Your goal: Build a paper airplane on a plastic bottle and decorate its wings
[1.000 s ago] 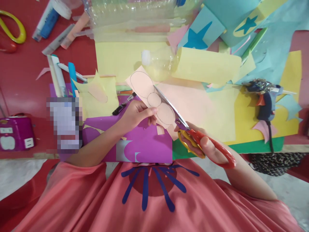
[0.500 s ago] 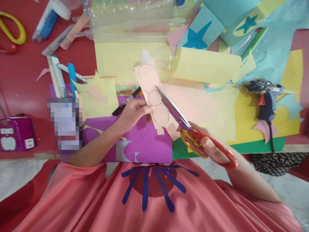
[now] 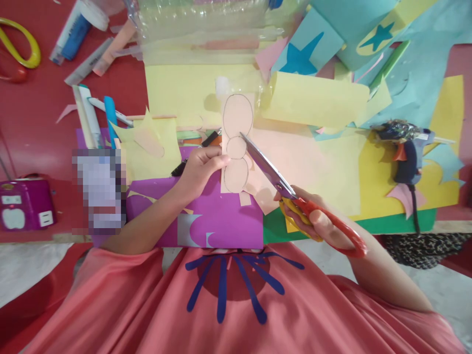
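A pale pink paper strip [image 3: 238,115] stands nearly upright in the middle, with three drawn outlines: a large oval on top, a small circle, then another oval. My left hand [image 3: 201,172] pinches its left edge beside the small circle, thumb in front. My right hand [image 3: 313,216] is closed round the red and yellow handles of the scissors [image 3: 271,172]. Their blades look closed or nearly so, and the tip lies over the strip between the top oval and the small circle. Behind my left hand a black pen [image 3: 211,138] is partly hidden.
Purple paper [image 3: 228,221] lies in front, yellow paper [image 3: 313,101] behind. A glue gun [image 3: 407,160] rests at the right. Markers [image 3: 88,115], a blurred-out rectangular object [image 3: 99,191] and a purple box [image 3: 27,204] are at the left. Paper scraps lie around.
The strip has turned from leaning left to nearly upright, its top swinging right. My left hand has shifted slightly left, and my right hand with the scissors slightly right.
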The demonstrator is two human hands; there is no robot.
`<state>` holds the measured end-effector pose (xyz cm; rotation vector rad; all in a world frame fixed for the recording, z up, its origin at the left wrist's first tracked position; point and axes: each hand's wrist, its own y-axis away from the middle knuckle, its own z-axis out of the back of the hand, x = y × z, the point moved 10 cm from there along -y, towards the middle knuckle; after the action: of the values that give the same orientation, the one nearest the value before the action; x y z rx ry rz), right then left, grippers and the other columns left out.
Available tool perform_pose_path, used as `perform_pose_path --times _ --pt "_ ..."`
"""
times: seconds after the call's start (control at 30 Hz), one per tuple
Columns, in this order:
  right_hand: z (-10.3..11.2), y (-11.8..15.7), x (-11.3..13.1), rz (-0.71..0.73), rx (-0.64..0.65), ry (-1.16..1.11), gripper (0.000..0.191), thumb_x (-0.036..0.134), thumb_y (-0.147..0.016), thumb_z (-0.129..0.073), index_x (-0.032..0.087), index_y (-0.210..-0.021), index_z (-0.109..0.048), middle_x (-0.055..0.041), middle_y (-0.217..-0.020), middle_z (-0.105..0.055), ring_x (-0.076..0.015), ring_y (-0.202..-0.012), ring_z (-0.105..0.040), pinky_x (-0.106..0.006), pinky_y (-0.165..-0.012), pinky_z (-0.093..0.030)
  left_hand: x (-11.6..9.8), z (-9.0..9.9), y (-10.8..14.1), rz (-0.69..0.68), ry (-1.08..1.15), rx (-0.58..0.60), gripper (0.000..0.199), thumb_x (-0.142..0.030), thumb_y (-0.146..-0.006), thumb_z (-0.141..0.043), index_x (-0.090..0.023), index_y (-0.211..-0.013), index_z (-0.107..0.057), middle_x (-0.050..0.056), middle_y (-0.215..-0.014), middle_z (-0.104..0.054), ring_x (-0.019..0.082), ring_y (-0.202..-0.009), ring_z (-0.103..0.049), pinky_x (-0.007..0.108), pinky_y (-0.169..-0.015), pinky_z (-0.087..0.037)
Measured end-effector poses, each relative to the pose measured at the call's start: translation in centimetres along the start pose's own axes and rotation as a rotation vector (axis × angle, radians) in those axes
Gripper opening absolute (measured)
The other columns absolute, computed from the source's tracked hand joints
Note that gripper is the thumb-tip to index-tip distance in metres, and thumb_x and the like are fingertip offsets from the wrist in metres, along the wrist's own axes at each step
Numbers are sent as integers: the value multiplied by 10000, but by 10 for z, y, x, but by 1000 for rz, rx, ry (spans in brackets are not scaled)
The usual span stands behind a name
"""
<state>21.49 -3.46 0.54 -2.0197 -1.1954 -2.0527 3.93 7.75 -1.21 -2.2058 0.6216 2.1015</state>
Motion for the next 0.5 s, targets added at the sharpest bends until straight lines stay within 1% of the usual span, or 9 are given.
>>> perform_pose_path --times 0.1,0.27,0.37,0.5 --pt "1 1 -2 -40 -3 -8 775 856 -758 -439 182 -1126 -534 31 -751 -429 -25 -467 -300 -183 -339 -213 -3 0 -1 -2 -5 -4 383 -294 -747 -586 -194 -468 -342 -51 -470 -290 69 -435 -312 240 -441 -250" --pt "-1 2 1 -54 26 6 801 871 -754 -417 172 -1133 -513 26 -749 -439 -26 -464 -299 -192 -345 -221 -11 1 -1 -41 -8 -9 367 -280 -736 -574 -193 -475 -330 -49 -492 -287 69 -459 -293 242 -462 -256" --pt "-3 4 2 -47 65 18 816 882 -752 -390 173 -1140 -504 33 -731 -429 -27 -462 -292 -195 -353 -217 -10 1 -1 -28 5 -14 345 -304 -751 -589 -197 -496 -382 -46 -506 -325 79 -481 -349 244 -472 -289" --pt "-7 5 2 -62 118 58 833 892 -754 -347 166 -1132 -503 37 -714 -424 -34 -466 -277 -203 -361 -218 -10 0 -2 -47 26 -15 334 -379 -817 -610 -198 -563 -490 -46 -542 -428 82 -502 -438 237 -517 -387"
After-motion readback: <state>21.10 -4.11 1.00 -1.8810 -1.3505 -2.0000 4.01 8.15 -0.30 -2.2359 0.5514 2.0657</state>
